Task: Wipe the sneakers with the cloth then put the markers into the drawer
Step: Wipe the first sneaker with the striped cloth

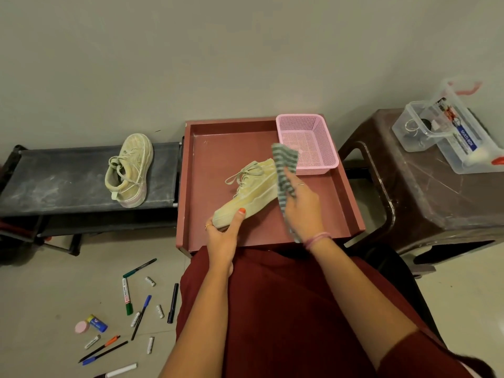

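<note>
the left hand [222, 236] grips the toe of a pale sneaker [246, 195] lying in the red drawer [272, 238], thumb clamped on top, its other fingers hidden beneath the sole. the right hand [302, 208], at 3 o'clock of the shoe, has its fingers closed on a striped cloth [283, 165] that covers the heel. the second sneaker [129, 170] sits on a dark rack [54, 184] at 9 o'clock, and markers [126, 296] lie scattered on the floor at 7 o'clock, one cut off by the frame's bottom edge.
</note>
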`<state>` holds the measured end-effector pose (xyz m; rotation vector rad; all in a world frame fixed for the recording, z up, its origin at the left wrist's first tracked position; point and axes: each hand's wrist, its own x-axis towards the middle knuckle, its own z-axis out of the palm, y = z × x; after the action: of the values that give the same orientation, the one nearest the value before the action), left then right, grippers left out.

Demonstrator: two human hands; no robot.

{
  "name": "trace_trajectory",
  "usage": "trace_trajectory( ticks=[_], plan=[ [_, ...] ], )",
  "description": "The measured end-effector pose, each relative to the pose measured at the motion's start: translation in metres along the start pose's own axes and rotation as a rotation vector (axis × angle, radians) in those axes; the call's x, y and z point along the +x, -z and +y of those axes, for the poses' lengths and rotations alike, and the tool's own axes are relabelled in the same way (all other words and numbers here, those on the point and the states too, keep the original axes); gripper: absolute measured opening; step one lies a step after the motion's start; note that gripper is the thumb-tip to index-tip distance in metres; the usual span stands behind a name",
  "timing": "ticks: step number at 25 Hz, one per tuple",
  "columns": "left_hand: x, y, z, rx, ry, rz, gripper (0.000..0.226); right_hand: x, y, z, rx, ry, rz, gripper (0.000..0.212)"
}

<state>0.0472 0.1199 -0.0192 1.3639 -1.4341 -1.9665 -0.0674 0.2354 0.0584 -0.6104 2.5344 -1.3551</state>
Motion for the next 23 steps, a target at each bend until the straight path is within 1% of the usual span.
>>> trace_trajectory(
  ticks=[1,2,3,4,5,7,9,12,13,15,18,20,23],
  plan=[
    [-0.001,0.000,0.001,0.012,-0.012,0.003,0.077,0.003,-0.015,-0.005,-0.201,0.117,-0.149,0.061],
    [0.001,0.000,0.000,0.021,-0.021,0.019,0.081,0.002,-0.034,-0.007,-0.394,0.226,-0.290,0.065],
    [0.001,0.000,0.001,0.028,-0.023,0.032,0.084,0.001,-0.050,-0.004,-0.574,0.309,-0.382,0.063],
    [0.001,0.000,0.001,0.026,-0.008,0.048,0.085,0.003,-0.061,0.002,-0.695,0.352,-0.406,0.059],
    [0.001,0.000,0.001,0.018,-0.002,0.058,0.083,0.008,-0.064,0.006,-0.766,0.349,-0.382,0.057],
    [-0.001,-0.002,0.002,0.025,-0.008,0.064,0.078,0.030,-0.062,0.011,-0.838,0.313,-0.338,0.056],
    [-0.003,-0.003,0.002,0.032,-0.031,0.056,0.077,0.049,-0.056,0.012,-0.878,0.231,-0.358,0.056],
    [-0.003,-0.002,0.000,0.057,-0.088,0.048,0.061,0.045,-0.059,0.000,-0.831,0.173,-0.406,0.058],
    [-0.003,-0.002,0.000,0.063,-0.103,0.042,0.059,0.034,-0.058,-0.006,-0.793,0.179,-0.424,0.060],
    [-0.003,-0.001,-0.001,0.075,-0.116,0.038,0.064,0.009,-0.053,-0.016,-0.696,0.226,-0.450,0.065],
    [-0.001,-0.001,-0.005,0.090,-0.137,0.036,0.052,-0.008,-0.043,-0.020,-0.596,0.310,-0.445,0.068],
    [-0.003,-0.002,-0.004,0.088,-0.144,0.036,0.049,0.004,-0.038,-0.010,-0.638,0.326,-0.418,0.065],
    [-0.006,-0.003,-0.002,0.084,-0.153,0.045,0.053,0.037,-0.039,0.001,-0.753,0.246,-0.413,0.058]
  ],
)
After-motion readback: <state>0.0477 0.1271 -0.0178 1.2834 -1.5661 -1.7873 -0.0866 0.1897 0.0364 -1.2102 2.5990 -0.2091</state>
